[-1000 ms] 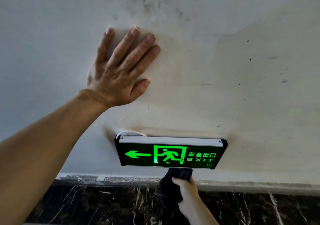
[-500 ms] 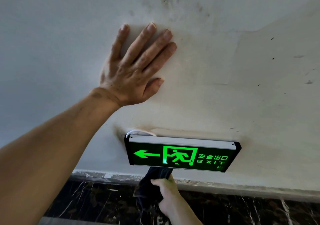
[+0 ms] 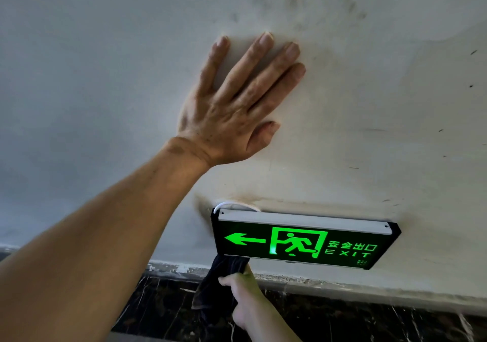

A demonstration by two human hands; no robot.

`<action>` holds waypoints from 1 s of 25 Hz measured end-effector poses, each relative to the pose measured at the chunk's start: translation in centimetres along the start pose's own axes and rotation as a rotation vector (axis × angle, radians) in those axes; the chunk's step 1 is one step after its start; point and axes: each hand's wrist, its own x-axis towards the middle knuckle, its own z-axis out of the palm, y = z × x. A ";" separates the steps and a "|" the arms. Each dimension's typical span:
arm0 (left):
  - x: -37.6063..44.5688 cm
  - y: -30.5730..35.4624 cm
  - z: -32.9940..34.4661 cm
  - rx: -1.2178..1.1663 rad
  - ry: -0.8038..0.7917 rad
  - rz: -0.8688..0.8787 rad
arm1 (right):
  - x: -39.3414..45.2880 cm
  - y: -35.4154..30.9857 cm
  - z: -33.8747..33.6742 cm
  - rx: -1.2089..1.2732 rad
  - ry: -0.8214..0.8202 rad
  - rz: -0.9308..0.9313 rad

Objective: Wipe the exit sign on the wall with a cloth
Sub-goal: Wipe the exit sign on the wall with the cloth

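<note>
With the left hand (image 3: 232, 112) spread flat on the wall (image 3: 369, 104) above, the right hand (image 3: 243, 293) grips a dark cloth (image 3: 224, 275) against the bottom-left edge of the lit exit sign (image 3: 303, 240), so wiping looks underway, its face seemingly left.

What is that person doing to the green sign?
They are cleaning it. The right hand holds a dark cloth against the bottom edge of the lit exit sign, near its arrow end. The left hand is pressed flat on the wall above.
</note>
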 end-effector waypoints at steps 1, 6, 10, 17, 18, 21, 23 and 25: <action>0.0 0.1 0.0 -0.001 -0.001 -0.002 | 0.0 0.0 0.3 -0.006 -0.009 0.008; 0.1 0.1 -0.1 -0.011 -0.011 0.001 | -0.2 0.3 1.5 -0.125 -0.095 0.027; 0.2 0.1 -0.3 0.006 -0.011 0.004 | -0.7 1.8 1.7 -0.129 -0.200 -0.051; 0.1 0.0 -0.3 0.021 0.005 -0.004 | -4.9 1.5 -7.4 0.207 0.358 -0.444; 0.0 0.1 -0.2 0.023 0.011 -0.003 | -5.9 0.8 -8.8 0.222 0.470 -0.524; -0.1 0.0 -0.1 0.021 0.015 -0.002 | -8.7 -1.9 -12.5 0.200 0.811 -0.693; -0.2 0.1 0.0 0.028 0.024 -0.002 | -9.7 -3.6 -14.6 0.231 0.947 -0.712; -0.2 0.2 0.0 0.030 0.032 -0.001 | -10.0 -5.0 -16.0 0.251 0.994 -0.715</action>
